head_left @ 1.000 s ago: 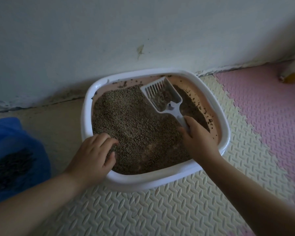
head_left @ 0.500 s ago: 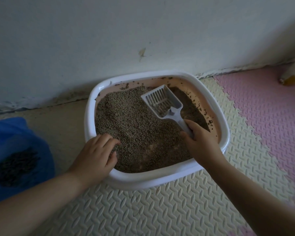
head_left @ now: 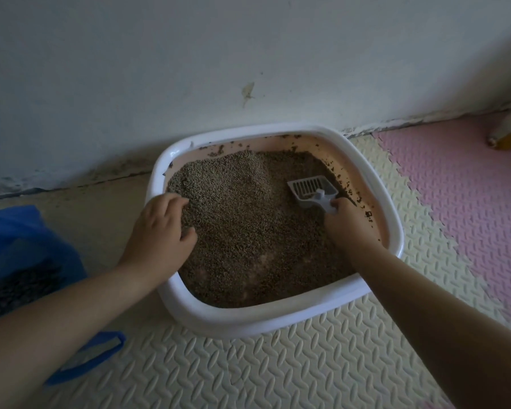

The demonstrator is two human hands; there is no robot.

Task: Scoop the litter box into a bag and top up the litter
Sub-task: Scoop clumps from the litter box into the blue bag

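A white-rimmed litter box (head_left: 278, 323) with a pink inside stands against the wall, filled with brown-grey litter (head_left: 248, 231) heaped toward its far left. My right hand (head_left: 347, 222) grips the handle of a white slotted scoop (head_left: 310, 191), which lies low on the litter near the box's right side. My left hand (head_left: 160, 231) grips the box's left rim, fingers curled over the edge onto the litter. A blue bag (head_left: 27, 255) with dark litter in it sits on the floor at the left, one strap (head_left: 86, 361) lying near my left forearm.
The wall (head_left: 248, 54) rises right behind the box. Cream foam mat tiles (head_left: 248, 373) cover the floor in front, pink ones (head_left: 469, 187) to the right. A white and yellow object (head_left: 508, 134) lies at the far right by the wall.
The scoop has come down from its raised spot at the far middle to the right side of the box. The view has shifted, with the box now further right and closer.
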